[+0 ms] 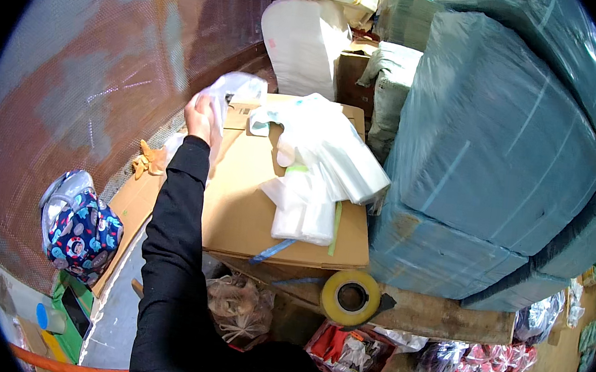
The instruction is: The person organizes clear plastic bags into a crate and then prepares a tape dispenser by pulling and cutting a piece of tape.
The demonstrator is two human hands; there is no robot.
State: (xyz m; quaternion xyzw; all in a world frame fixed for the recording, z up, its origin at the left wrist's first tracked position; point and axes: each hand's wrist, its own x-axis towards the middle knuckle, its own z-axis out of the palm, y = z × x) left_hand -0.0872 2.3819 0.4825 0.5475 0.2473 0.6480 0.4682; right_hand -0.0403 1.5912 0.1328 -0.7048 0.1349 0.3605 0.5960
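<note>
The person's left grip (200,118), at the end of a black sleeve (170,245), is raised over the far left edge of a flat cardboard box (237,220); it is clamped on a thin translucent plastic bag (244,89), whose loose upper part spreads to the right over the box's far corner and whose lower part hangs beside the wrist, somewhat blurred; the right grip does not show, so whether it is apart or together cannot be told.

On the box, to the right of the held bag, lies a fanned pile of clear bags (336,157), its lower right end reaching the box's right edge; just below it, nearer the person, rests a folded clear packet (304,215); a green strip (334,232) runs beside the packet, and a blue strip (272,251) crosses the near edge of the box.

A wooden counter (457,322) shows at the near right of the box; a roll of yellow tape (331,298) lies at its front edge; below stand a knotted clear sack (240,306) and a pink crate (382,366) with red and white items inside; large blue wrapped bales (496,140) are stacked on the right, and a dark blue patterned bag (83,233) sits at the left.
</note>
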